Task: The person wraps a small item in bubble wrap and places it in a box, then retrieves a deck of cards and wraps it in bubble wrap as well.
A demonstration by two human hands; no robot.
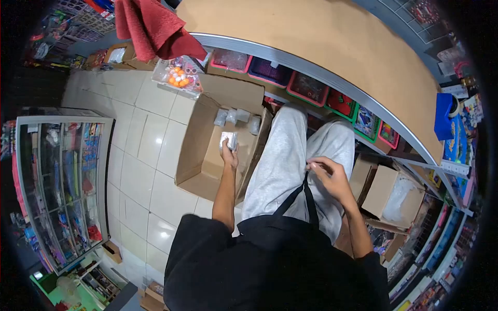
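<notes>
Both forearms extended, hands apart
The left hand (229,152) is reached forward, its fingers closed in a grip; the right hand (331,178) is raised nearer the body, its fingers bent together.

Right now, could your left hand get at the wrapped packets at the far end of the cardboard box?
Probably yes. The left hand is inside the open box, and nothing seems to block its way to the wrapped packets. It already holds a silvery bundle, though, which may hinder grasping.
</notes>
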